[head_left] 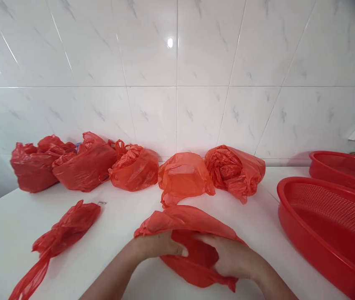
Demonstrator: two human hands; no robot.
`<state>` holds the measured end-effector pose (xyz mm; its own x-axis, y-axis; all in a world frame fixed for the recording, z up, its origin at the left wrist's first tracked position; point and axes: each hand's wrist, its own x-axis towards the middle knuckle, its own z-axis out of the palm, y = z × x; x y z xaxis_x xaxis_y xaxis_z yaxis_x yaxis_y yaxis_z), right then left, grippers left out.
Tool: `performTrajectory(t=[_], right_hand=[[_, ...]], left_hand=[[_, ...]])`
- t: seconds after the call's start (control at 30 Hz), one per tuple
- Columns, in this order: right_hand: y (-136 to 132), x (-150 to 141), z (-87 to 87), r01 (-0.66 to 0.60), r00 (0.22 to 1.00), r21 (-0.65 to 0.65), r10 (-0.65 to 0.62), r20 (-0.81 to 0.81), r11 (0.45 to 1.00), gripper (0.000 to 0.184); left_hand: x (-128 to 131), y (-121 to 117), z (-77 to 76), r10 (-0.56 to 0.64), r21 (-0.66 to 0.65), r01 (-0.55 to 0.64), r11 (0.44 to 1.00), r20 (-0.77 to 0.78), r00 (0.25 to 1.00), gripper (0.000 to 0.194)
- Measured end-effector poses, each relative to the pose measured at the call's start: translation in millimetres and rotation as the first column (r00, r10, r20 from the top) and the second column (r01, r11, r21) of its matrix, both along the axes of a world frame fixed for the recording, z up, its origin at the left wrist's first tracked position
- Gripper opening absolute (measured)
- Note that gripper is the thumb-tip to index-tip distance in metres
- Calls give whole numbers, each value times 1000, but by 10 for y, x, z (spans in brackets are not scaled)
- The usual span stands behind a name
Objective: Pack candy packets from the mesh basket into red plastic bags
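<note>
A red plastic bag [196, 218] lies at the front middle of the white table, its mouth spread toward me. Inside that mouth is my left hand [163, 245], the bag's upper edge lying over its wrist. Its thumb is stretched out, while the fingers are hidden. My right hand [229, 255] reaches into the same bag from the right, fingers and thumb apart and slightly blurred. Red film shows between the two hands; I make out no object in the bag. Just behind it sits another red plastic bag [183, 183], opening facing me.
Several bulging red bags line the tiled wall, including a left one [85, 166] and a right one [242, 168]. A twisted red bag [67, 229] lies at left on the white table [117, 225]. Two red plastic baskets, one near [299, 216] and one far [324, 166], stand at right.
</note>
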<state>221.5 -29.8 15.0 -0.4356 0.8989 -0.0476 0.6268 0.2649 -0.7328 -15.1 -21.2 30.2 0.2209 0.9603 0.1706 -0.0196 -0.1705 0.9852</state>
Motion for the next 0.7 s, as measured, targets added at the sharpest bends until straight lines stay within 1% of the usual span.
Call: performTrajectory(t=[0.03, 0.07, 0.1, 0.13, 0.2, 0.27, 0.3, 0.37, 0.43, 0.5, 0.53, 0.6, 0.67, 0.7], right_hand=[[17, 31, 34, -10, 1000, -90, 10, -9, 996, 69], [37, 63, 59, -21, 999, -174, 16, -30, 985, 71], [60, 92, 74, -14, 998, -228, -2, -70, 974, 70], [85, 117, 75, -10, 993, -260, -20, -114, 965, 69], [144, 147, 43, 5, 976, -257, -61, -209, 966, 63], [215, 155, -19, 38, 949, -219, -103, -297, 975, 56], [252, 152, -52, 46, 936, -213, -117, -333, 976, 51], [320, 142, -109, 71, 910, -254, -167, -380, 965, 43], [370, 132, -146, 130, 879, -326, -262, -400, 936, 38], [400, 126, -168, 201, 837, -391, -365, -407, 898, 36], [409, 126, -177, 226, 821, -405, -397, -410, 886, 35], [423, 130, -192, 254, 804, -404, -424, -417, 879, 30], [433, 139, -210, 270, 794, -393, -434, -425, 879, 30], [438, 146, -219, 267, 790, -392, -433, -435, 880, 32]], left_hand=[[-75, 2, 50, -114, -30, 111, 993, -131, 985, 32], [-136, 8, 89, -205, -63, 195, 979, -251, 946, 41], [-184, 22, 108, -272, -93, 256, 962, -352, 895, 47], [-218, 42, 104, -298, -104, 279, 955, -394, 870, 50], [-251, 94, 31, -282, -92, 268, 959, -415, 865, 49], [-250, 147, -79, -238, -99, 217, 971, -453, 859, 48], [-239, 167, -124, -224, -121, 188, 975, -497, 838, 50], [-201, 184, -163, -217, -172, 140, 975, -608, 764, 59], [-148, 165, -130, -237, -201, 133, 971, -703, 670, 72], [-89, 120, -55, -245, -197, 146, 969, -776, 582, 84], [-62, 93, -14, -247, -194, 155, 969, -806, 538, 88], [-20, 39, 59, -255, -197, 171, 966, -850, 461, 93], [1, -7, 109, -278, -213, 193, 958, -859, 430, 95], [3, -24, 127, -289, -216, 209, 954, -850, 441, 94]])
